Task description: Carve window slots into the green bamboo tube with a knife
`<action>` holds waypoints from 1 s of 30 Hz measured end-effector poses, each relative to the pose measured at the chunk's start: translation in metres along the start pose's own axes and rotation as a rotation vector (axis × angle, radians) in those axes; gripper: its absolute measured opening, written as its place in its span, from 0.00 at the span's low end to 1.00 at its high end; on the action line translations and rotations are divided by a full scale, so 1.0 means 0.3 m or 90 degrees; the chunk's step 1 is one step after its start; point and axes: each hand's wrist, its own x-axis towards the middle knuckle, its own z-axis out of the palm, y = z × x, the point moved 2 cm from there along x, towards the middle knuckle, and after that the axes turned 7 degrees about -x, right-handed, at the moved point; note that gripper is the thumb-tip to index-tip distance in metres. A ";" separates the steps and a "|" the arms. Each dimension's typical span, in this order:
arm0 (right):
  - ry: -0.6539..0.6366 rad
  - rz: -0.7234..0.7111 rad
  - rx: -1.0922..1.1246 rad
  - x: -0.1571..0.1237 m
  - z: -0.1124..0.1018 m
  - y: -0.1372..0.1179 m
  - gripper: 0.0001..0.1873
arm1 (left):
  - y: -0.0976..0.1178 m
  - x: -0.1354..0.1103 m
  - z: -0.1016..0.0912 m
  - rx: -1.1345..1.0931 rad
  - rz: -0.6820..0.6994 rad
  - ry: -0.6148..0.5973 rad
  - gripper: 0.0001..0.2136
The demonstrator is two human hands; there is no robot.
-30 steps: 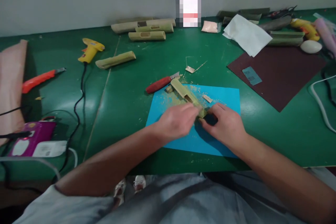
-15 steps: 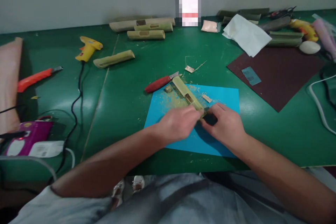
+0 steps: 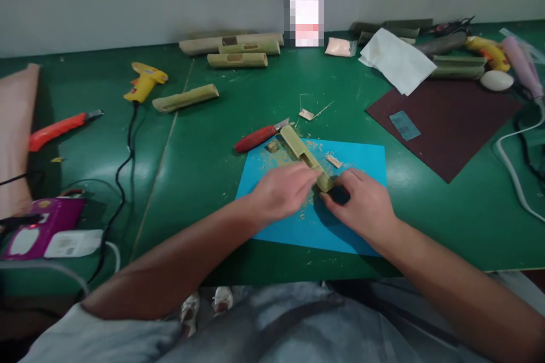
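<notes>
Head view, looking down on a green table. In the middle, on a blue sheet dusted with pale shavings, a split bamboo piece with a rectangular slot cut in its upper face. Long axis on a diagonal: far end pointing up and left toward a red-handled knife just beside it, near end pointing down and right between the two hands. Left hand with fingers curled down over the near half of the bamboo piece, clamping it to the sheet. Right hand loosely curled, fingertips against the near end above a dark patch; impossible to tell whether gripping anything. Off to the left, a yellow glue gun with a black cord, an orange utility knife, and a purple device with a white label, print too small to read. Along the back wall, several more bamboo lengths lying sideways. To the right, a dark brown sheet with a small grey-blue patch on it, markings there also too small to read.
</notes>
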 end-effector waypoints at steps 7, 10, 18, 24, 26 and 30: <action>0.014 -0.006 -0.079 -0.005 -0.006 -0.007 0.14 | 0.022 -0.007 0.013 -0.007 0.004 0.009 0.14; 0.014 -0.016 -0.090 -0.003 -0.008 -0.009 0.14 | 0.025 -0.004 0.019 -0.013 0.029 -0.045 0.14; 0.023 -0.003 -0.099 -0.002 -0.005 -0.005 0.10 | -0.013 0.001 0.002 0.025 -0.025 0.062 0.14; 0.034 -0.010 -0.101 -0.001 -0.005 -0.005 0.10 | -0.008 -0.003 0.010 -0.004 0.002 0.013 0.14; 0.034 -0.003 -0.097 0.001 -0.006 -0.006 0.10 | -0.027 0.003 -0.008 0.004 -0.034 0.085 0.14; 0.021 -0.013 -0.098 0.000 -0.004 -0.008 0.09 | -0.013 0.010 0.005 -0.004 0.022 -0.027 0.14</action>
